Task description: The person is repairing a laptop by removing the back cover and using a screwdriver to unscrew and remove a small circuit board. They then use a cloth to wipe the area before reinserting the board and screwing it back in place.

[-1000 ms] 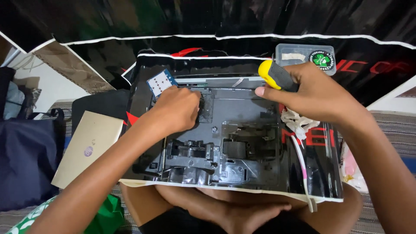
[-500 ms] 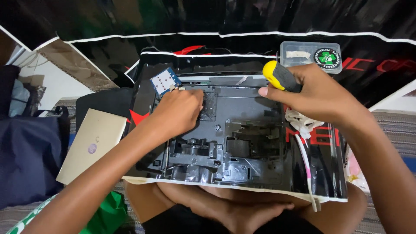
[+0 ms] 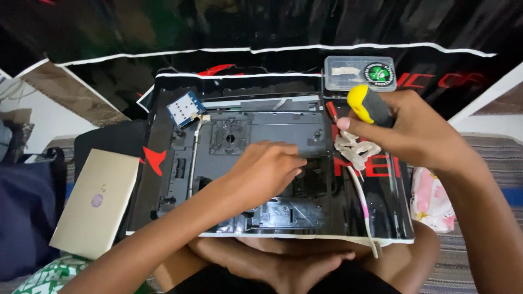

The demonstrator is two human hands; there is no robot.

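My left hand (image 3: 261, 174) lies fingers together, tips pressing into the middle of the opened dark chassis (image 3: 245, 163). My right hand (image 3: 414, 133), just off the chassis's right edge, is closed around a yellow-capped screwdriver (image 3: 366, 103). A small blue circuit board (image 3: 185, 108) sits at the chassis's far-left corner.

Both arms bare, no sleeves, watch or rings; left hand (image 3: 267, 171), right hand (image 3: 414, 130); legs bare too.
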